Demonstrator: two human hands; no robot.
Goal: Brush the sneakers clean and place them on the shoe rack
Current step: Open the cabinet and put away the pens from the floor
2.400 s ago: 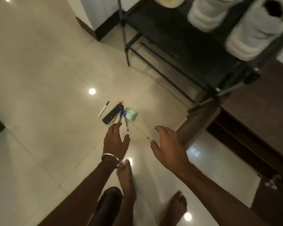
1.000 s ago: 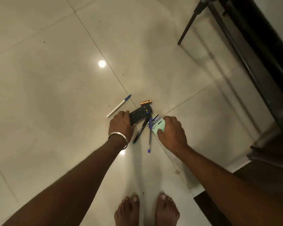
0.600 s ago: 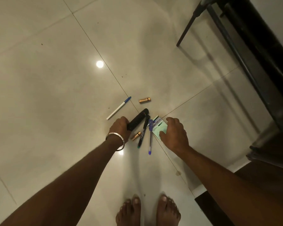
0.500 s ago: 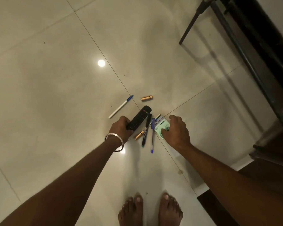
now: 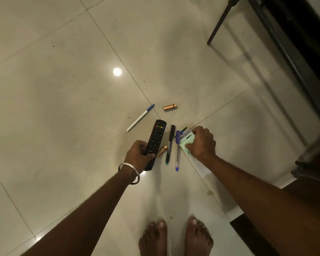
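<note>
Left hand (image 5: pixel 139 154) grips remote (image 5: pixel 155 141) mid-frame; right hand (image 5: pixel 201 143) pinches green box (image 5: pixel 186 140). Lift box squarely, sparing pens (image 5: pixel 171 143) beside it. No sneakers visible.

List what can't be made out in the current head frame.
- Second battery: partly hidden behind the remote held in the left hand.
- Green box: print too small; right hand covers its far side.
- Black rack frame: cut off by the top and right edges; shelves unseen.
- Sneakers, brush: none in view.
</note>
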